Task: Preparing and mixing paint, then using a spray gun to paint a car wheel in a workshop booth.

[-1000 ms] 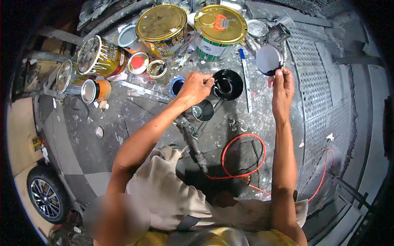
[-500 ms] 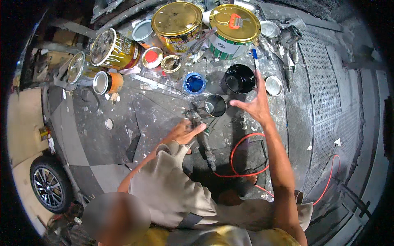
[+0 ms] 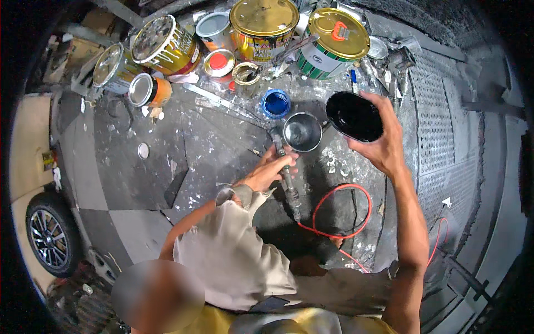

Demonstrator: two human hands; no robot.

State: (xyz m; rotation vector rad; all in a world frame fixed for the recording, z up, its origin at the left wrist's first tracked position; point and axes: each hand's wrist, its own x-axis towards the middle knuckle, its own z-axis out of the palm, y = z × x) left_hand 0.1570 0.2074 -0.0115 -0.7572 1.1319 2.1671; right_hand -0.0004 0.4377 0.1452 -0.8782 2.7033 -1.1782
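Observation:
My left hand is closed around a grimy spray gun with a red hose at its lower end. An open metal cup, grey inside, sits at the gun's upper end and appears joined to it. To the right of this cup, my right hand grips a black container by its right side, thumb at the near rim. Dark, glossy liquid shows in the container, whose mouth looks oval and leans toward the cup; the two stay apart. Just beyond the cup stands an open tub of blue paint.
Large paint tins and a green-and-white tin stand at the back. A metal ruler and a blue-handled tool lie nearer. The red hose loops at the right; a wheel is at the far left.
My right hand has closed on the black container, lifted it and brought it right and nearer, tilted. My left hand has shifted slightly right with the spray gun.

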